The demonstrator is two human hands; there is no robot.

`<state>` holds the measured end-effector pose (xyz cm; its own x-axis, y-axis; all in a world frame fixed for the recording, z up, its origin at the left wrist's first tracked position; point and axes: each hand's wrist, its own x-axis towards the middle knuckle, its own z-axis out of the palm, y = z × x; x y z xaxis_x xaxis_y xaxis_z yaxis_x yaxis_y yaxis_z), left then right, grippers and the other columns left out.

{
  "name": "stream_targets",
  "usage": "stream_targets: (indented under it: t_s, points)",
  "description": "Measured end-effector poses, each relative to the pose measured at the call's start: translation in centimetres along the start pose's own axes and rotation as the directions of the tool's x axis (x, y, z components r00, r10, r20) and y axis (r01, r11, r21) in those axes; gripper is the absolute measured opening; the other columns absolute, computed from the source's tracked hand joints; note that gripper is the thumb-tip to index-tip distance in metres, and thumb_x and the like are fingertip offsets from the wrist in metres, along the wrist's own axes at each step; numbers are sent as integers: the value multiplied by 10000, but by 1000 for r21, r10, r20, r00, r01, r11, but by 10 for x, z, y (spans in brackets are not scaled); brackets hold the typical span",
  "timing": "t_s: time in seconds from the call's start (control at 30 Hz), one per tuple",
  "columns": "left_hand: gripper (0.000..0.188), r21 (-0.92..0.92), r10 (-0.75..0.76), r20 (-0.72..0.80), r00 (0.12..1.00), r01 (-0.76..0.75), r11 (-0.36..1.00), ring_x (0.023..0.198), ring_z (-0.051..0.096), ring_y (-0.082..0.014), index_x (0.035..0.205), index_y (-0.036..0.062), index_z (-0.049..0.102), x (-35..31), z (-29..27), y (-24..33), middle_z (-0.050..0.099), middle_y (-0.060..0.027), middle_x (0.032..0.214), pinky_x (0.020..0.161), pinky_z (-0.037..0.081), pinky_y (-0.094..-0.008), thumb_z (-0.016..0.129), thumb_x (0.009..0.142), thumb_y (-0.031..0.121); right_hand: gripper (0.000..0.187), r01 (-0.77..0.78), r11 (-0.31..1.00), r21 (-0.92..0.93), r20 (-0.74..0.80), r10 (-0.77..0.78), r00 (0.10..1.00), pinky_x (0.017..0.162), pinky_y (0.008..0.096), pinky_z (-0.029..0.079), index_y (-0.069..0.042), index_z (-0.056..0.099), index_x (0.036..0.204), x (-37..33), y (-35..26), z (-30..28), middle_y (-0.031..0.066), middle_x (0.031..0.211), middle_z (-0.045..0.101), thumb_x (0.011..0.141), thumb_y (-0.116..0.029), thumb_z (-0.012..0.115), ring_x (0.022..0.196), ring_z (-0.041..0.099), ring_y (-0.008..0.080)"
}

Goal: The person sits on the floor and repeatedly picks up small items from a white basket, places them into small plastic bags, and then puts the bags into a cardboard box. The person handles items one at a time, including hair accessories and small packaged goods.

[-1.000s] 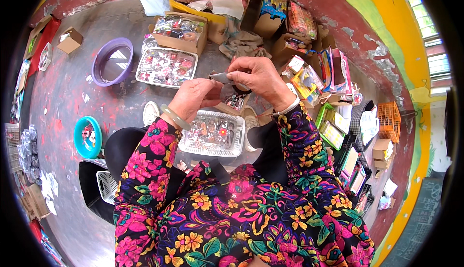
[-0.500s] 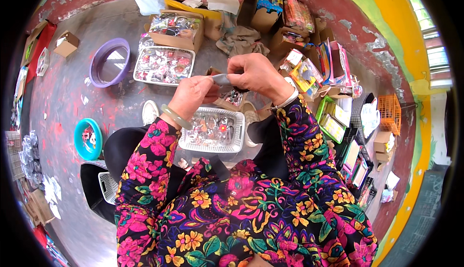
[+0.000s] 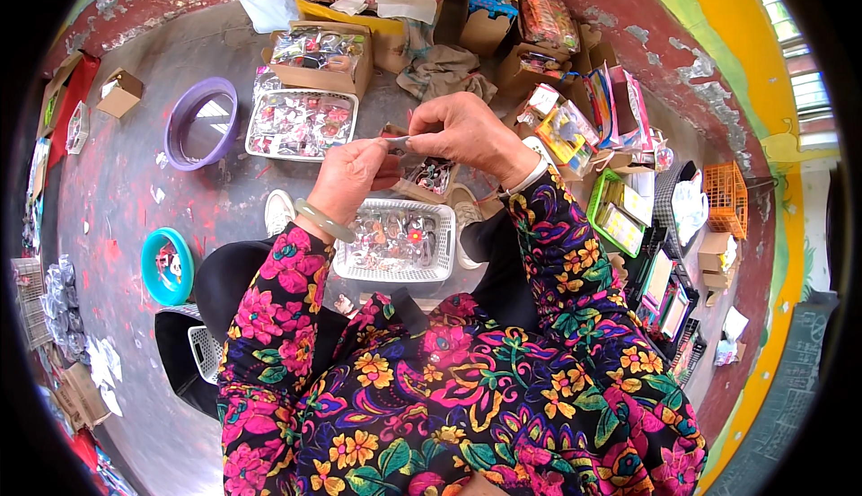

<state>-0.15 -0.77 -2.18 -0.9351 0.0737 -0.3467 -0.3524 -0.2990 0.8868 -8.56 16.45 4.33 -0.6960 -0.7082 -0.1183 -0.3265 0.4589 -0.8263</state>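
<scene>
Both hands are raised close together above the baskets. My left hand (image 3: 353, 173), with a pale green bangle on its wrist, pinches one end of a small grey strip (image 3: 400, 142). At the strip's other end, the fingertips of my right hand (image 3: 467, 134) are closed on it. Its exact kind is too small to tell. Below the hands, a white plastic basket (image 3: 395, 273) holds several small items in clear packets. Just beyond it stands a small open cardboard box (image 3: 422, 193) with dark and red small items, partly hidden by the hands.
Farther off, a white basket (image 3: 301, 154) of packets stands before a cardboard box (image 3: 328, 76). At left are a purple basin (image 3: 172, 128) and a teal basin (image 3: 149, 267). On the right stand a green basket (image 3: 603, 198), an orange crate (image 3: 725, 198) and dark crates (image 3: 660, 294).
The grey strip looked broader before and now appears narrower between my fingertips. My right hand has shifted slightly left, and the whole view has moved a little.
</scene>
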Motion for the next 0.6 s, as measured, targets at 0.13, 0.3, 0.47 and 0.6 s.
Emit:
stream_targets:
  t_s: [0.13, 0.3, 0.47, 0.6]
  points:
    - [281, -12, 48, -37, 998, -49, 999, 712, 607, -116, 1002, -39, 608, 0, 7, -3, 629, -63, 798, 656, 507, -237, 488, 904, 196, 186, 40, 985, -170, 45, -33, 998, 492, 286, 375, -8, 597, 734, 1, 4, -3, 92, 554, 498, 671, -183, 602, 520, 470, 130]
    - [264, 80, 128, -18, 992, -126, 989, 655, 555, -73, 963, -44, 621, 1, 6, -11, 609, -34, 756, 595, 470, -209, 496, 903, 181, 182, 14, 956, -294, 15, -10, 1000, 502, 331, 393, -27, 604, 724, 1, 1, 1, 132, 582, 534, 638, -187, 591, 522, 502, 226]
    - [272, 179, 134, 5, 991, -133, 975, 711, 602, -110, 975, -38, 611, 5, 3, -14, 628, -56, 792, 657, 502, -233, 496, 913, 200, 177, -15, 920, -392, -69, -13, 998, 530, 355, 422, -46, 626, 732, 1, 0, 5, 137, 612, 564, 632, -189, 600, 573, 550, 286]
    - [288, 146, 110, -13, 994, -107, 983, 747, 630, -133, 1009, -41, 598, 7, 1, -15, 641, -74, 831, 696, 523, -249, 503, 917, 215, 170, -12, 931, -365, -152, -46, 987, 558, 363, 447, -59, 642, 741, 4, 8, 11, 134, 637, 588, 638, -189, 608, 619, 582, 297]
